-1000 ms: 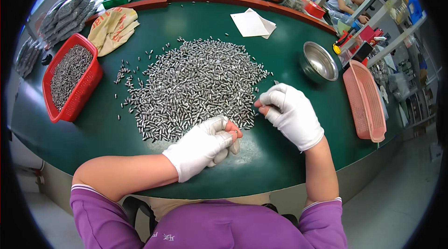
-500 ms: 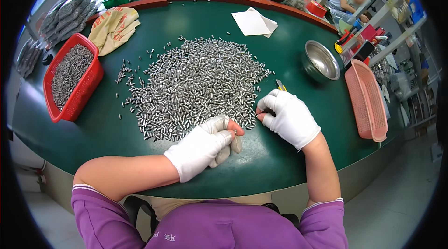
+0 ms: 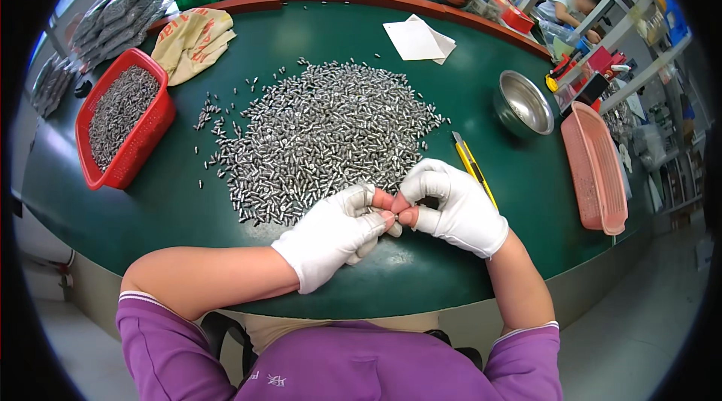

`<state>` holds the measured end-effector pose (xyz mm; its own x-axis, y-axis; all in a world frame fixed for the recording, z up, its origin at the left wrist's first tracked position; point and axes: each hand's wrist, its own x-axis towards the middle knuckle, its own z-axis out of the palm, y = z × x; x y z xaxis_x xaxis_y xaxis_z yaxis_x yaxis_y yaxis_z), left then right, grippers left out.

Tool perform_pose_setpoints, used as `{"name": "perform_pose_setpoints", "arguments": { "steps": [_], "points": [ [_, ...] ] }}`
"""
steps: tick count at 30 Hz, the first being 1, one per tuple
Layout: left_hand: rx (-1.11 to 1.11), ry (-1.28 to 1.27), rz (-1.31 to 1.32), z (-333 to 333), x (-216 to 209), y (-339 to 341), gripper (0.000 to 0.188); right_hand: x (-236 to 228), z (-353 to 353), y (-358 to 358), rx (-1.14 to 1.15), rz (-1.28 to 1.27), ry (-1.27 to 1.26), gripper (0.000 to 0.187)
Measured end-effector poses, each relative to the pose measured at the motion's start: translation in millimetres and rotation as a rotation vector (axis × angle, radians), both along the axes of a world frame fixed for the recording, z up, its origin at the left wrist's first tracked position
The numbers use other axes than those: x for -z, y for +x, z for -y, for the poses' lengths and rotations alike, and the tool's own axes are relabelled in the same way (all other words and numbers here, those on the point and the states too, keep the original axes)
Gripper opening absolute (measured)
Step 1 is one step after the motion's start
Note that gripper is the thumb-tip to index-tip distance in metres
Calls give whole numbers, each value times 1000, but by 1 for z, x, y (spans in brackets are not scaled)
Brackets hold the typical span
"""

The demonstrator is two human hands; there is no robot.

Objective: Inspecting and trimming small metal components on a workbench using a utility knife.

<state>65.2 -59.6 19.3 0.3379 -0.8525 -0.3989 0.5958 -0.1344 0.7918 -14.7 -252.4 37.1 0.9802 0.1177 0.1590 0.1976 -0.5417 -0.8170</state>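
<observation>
Okay, going left to right from my pinch. Farthest left and a bit ahead is the red basket [image 3: 149, 144] full of small metal parts; a wild left elbow could clip it, but it's well apart, so low worry. Closer in, ahead-left, some strays [image 3: 207, 111] sit loose off the edge of the pile [image 3: 331, 130]. They look like rollers, so a brush from a sleeve could scatter them.

The pile itself is straight ahead and leftward of my fingertips, its near edge right by my left hand [image 3: 335, 228]. Can't tell if the glove actually touches it. If I drag that wrist forward, I'd probably shove parts everywhere.

The grip: bare finger and thumb tips of both hands meet in a tight pinch. There may be a glint of metal in there, but it's too small for me to say what I've got or which hand has it. Anything that tiny could pop out if I squeeze off-centre.

My real gripe is just beyond the right hand [image 3: 455, 205]: a yellow knife [image 3: 472, 163], and it looks like some blade is out. Careless reach that way, nicked finger. Farther right is the bowl [image 3: 513, 120], easy to tip if I snag its rim.
</observation>
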Motion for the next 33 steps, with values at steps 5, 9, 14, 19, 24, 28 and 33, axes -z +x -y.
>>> {"name": "perform_pose_setpoints", "arguments": {
  "steps": [5,9,14,19,24,28,33],
  "points": [
    [5,12,22,-1,3,2,15,-1,-2,1,22,13,9,15],
    [2,18,-3,1,3,2,12,-2,4,1,248,50,-203,13],
    [-4,3,46,0,3,2,13,13,23,5,268,143,-494,16],
    [22,-20,57,-2,5,4,15,11,20,5,260,61,-508,16],
    [14,-40,26,-2,8,4,16,9,21,4,262,51,-540,17],
    [16,-61,13,-4,14,7,15,9,20,4,276,43,-575,15],
    [-13,-108,-13,-4,15,5,13,11,19,5,316,12,-584,12]
  ]
}}
